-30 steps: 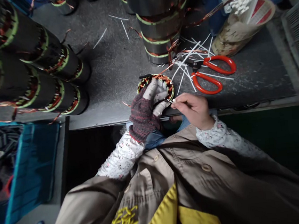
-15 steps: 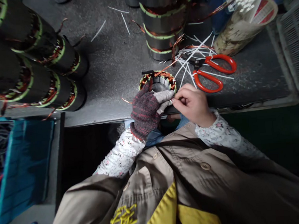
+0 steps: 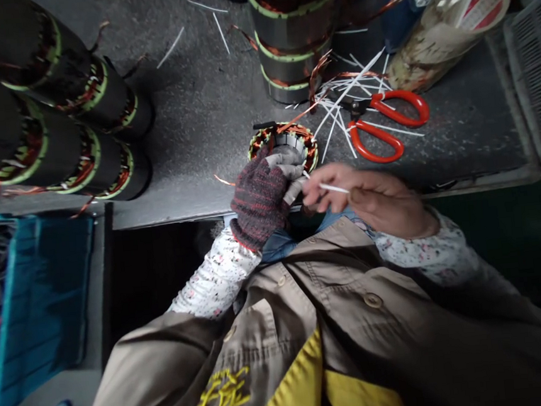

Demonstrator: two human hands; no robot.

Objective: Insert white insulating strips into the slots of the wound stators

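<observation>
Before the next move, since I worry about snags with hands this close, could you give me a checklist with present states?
1. Left hand on the copper-wound ring: ok, gloved fingers touch it.
2. White strip in the right hand: ok, held.
3. Right fingertips' exact grip: cannot tell, blurred.
4. Scissors out of both hands: ok, lying on the bench.
5. Loose white strips kept away from the ring: not ok, scattered close beside it.
</observation>
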